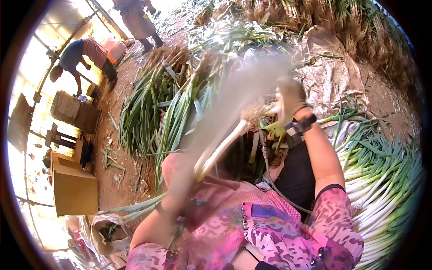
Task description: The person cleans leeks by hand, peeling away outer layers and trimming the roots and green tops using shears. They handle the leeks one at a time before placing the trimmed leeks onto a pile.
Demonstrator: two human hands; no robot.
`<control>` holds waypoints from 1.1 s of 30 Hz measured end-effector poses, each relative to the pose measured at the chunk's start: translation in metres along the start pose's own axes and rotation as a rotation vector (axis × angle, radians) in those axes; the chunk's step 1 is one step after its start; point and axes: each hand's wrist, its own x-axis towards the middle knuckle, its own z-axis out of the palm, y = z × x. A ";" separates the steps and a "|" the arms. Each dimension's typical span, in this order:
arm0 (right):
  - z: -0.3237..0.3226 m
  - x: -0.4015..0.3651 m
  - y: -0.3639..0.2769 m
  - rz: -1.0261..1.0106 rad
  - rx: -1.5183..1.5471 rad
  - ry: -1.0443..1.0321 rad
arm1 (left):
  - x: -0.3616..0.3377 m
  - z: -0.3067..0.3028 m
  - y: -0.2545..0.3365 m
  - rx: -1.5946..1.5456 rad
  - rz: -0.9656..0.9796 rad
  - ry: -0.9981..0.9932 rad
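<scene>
A long white-stemmed green onion point(222, 150) slants across my lap, its brown roots pointing up and away from me. My left hand point(182, 191), smeared by motion, is closed around the stem, and green leaves trail out behind it to the left. Beyond the roots is my right hand point(290, 96), which looks gloved, with a dark watch point(301, 124) at the wrist. Its fingers seem closed beside a pale stalk end, but blur hides what they hold. A pale see-through streak point(234, 99) crosses the view between both hands.
Leafy untrimmed green onions point(153, 108) lie ahead left; cleaned white ones point(378, 193) are piled at right. More bundles point(342, 18) stand at the back. A thin hose point(266, 157) runs by my leg. Two people point(90, 56) are farther off, near a yellowish box point(74, 184).
</scene>
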 end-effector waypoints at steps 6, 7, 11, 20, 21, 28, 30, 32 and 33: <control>0.013 -0.022 -0.015 -0.445 0.021 -0.215 | -0.003 -0.001 0.007 -0.039 -0.105 -0.085; 0.024 -0.030 -0.024 -0.447 0.023 -0.205 | -0.002 0.005 0.004 -0.024 -0.015 -0.014; 0.082 -0.029 0.003 -0.363 0.001 -0.008 | -0.001 0.024 -0.004 0.052 0.156 0.158; 0.006 0.041 0.061 0.162 0.039 0.297 | -0.017 0.002 -0.005 -0.326 -0.112 -0.130; -0.006 0.041 0.061 0.155 0.071 0.212 | -0.018 0.000 -0.005 -0.397 -0.168 -0.169; 0.021 -0.065 -0.030 -0.721 -0.103 -0.533 | -0.002 0.011 -0.021 -0.698 -0.228 -0.321; 0.032 -0.079 -0.038 -0.699 -0.228 -0.646 | -0.001 0.008 -0.022 -0.801 -0.243 -0.393; 0.049 -0.075 -0.015 -0.725 -0.335 -0.566 | -0.001 0.003 -0.023 -0.867 -0.225 -0.399; 0.046 -0.080 -0.020 -0.653 -0.264 -0.515 | 0.000 0.000 -0.021 -0.883 -0.200 -0.373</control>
